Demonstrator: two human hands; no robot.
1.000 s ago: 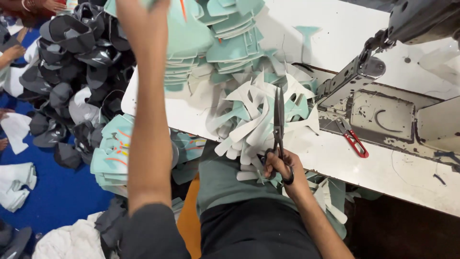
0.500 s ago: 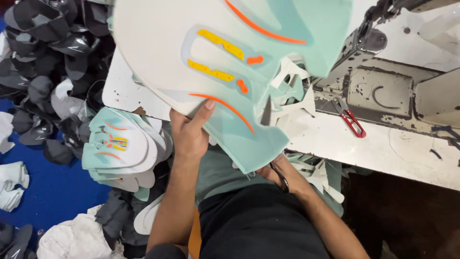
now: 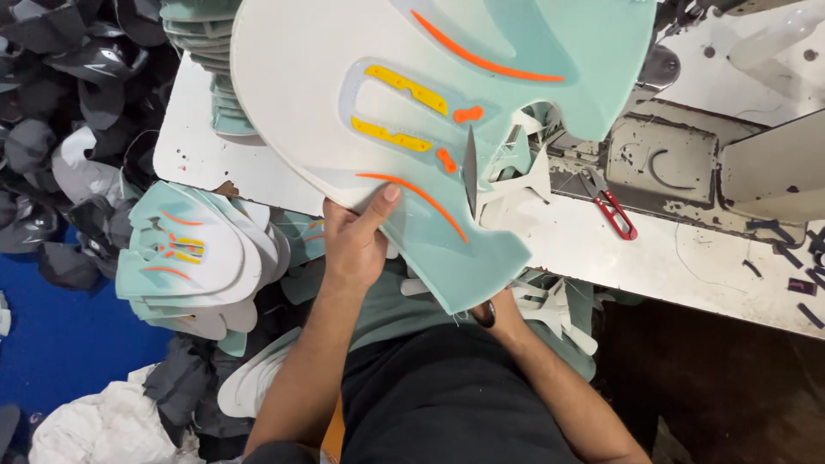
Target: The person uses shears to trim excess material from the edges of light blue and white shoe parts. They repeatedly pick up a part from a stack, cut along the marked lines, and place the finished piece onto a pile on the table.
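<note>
My left hand (image 3: 357, 245) grips the lower edge of a large flat shoe-upper piece (image 3: 430, 77), white and mint green with orange stripes and yellow bars, held up close to the camera. Under that piece lies my right hand (image 3: 505, 321), mostly hidden, shut on a pair of scissors. One dark handle ring (image 3: 486, 314) shows below the piece, and the blade (image 3: 470, 176) points upward through the cut-out in its middle.
A stack of matching mint pieces (image 3: 189, 258) lies at the left. Dark cut pieces (image 3: 69, 94) are piled at the far left. On the white table (image 3: 653, 258) stand a sewing machine (image 3: 679, 159) and red-handled snips (image 3: 614, 210). White offcuts (image 3: 550, 309) lie beneath.
My left arm, earlier stretched up to the stack, has pulled a mint piece close. My right hand has brought the scissors from the offcuts up under that piece.
</note>
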